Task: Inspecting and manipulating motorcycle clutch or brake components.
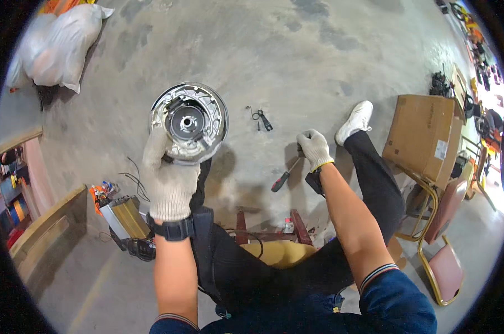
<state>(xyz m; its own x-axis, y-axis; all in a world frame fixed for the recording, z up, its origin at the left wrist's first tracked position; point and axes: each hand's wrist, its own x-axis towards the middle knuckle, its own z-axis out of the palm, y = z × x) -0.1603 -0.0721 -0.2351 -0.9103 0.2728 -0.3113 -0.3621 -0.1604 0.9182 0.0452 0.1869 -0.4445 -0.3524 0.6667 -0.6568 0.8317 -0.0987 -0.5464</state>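
My left hand [171,183], in a white knit glove, grips the lower left rim of a round silver metal wheel hub [213,119]. The hub's ribbed inner face and central bore are turned up toward me. Off to the right, my gloved right hand [314,148] is closed, its fingertips pinched around something small and dark that I cannot make out. Just below those fingers lies a screwdriver [280,181] with a red and black handle, its shaft pointing up toward the hand. Between the hub and the right hand, a small black lever-like part [265,123] and a coiled wire spring [256,115] rest on the concrete floor.
A cardboard box [422,133] stands at the right by pink-padded metal chairs [444,273]. White sacks [62,47] are at the far left. Near my left forearm sit a metal-cased box [125,217] and loose cables [136,179]. A low stool [277,253] is between my legs.
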